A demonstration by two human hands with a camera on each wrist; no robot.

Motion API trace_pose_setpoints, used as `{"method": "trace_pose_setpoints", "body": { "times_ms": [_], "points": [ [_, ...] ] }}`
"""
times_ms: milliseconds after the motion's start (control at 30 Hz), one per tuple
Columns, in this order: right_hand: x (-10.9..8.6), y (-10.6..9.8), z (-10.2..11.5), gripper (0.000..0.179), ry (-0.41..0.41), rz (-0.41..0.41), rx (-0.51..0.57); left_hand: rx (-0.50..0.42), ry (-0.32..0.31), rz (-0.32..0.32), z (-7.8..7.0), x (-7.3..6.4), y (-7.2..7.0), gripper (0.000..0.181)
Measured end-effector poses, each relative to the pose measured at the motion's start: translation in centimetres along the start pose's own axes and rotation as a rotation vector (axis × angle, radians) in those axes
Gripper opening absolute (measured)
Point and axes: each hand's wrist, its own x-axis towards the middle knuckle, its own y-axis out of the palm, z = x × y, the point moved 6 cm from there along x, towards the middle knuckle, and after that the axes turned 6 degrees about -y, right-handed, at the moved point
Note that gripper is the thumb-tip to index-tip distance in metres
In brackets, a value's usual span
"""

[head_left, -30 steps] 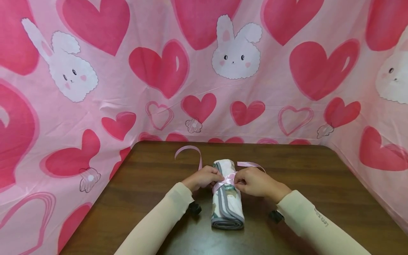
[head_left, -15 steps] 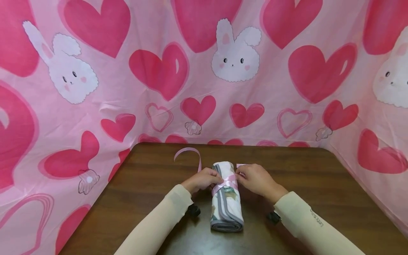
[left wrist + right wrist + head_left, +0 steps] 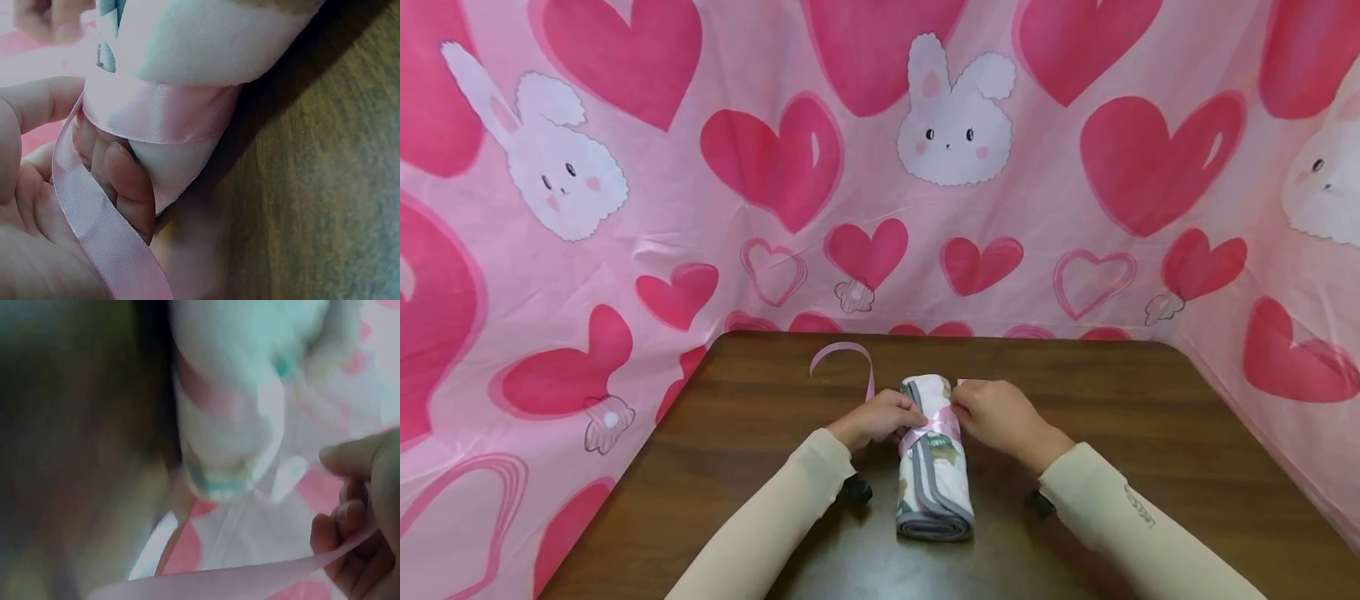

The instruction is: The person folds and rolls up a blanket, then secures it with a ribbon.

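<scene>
A rolled blanket (image 3: 951,483), white with a print and grey edging, lies lengthwise on the table. Round its middle runs a pink satin ribbon (image 3: 942,427), crossed on top. At the roll's left side my left hand (image 3: 878,419) pinches the ribbon by the crossing; in the left wrist view a ribbon tail (image 3: 103,225) hangs across the palm. My right hand (image 3: 1006,423) is at the roll's right, fingers curled round the other ribbon tail (image 3: 231,580), which stretches away from them in the right wrist view. Most of that tail is hidden behind the hand in the head view.
The left ribbon tail (image 3: 868,371) arches up behind my left hand. Brown wood-grain tabletop (image 3: 760,433) surrounds the roll. A pink cloth with hearts and rabbits (image 3: 955,150) hangs beyond the table's back edge and at both sides.
My right hand has shifted slightly up and away from the crossing, its fingers closing round the right ribbon tail. My left hand keeps its place, and the roll stays put.
</scene>
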Motion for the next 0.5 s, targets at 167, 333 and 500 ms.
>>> {"method": "trace_pose_setpoints", "body": {
  "times_ms": [167, 333, 500],
  "points": [
    [-1.2, 0.8, 2.7, 0.012, -0.134, 0.026, 0.028, 0.01, 0.011, 0.009, -0.3, 0.1, -0.1, 0.015],
    [-2.1, 1.7, 2.7, 0.012, -0.06, 0.03, 0.131, 0.047, 0.009, 0.005, -0.2, 0.1, -0.2, 0.015],
    [-2.7, 2.6, 2.0, 0.003, 0.081, 0.078, 0.35, 0.058, -0.001, -0.001, 0.0, 0.0, -0.3, 0.017]
  ]
}}
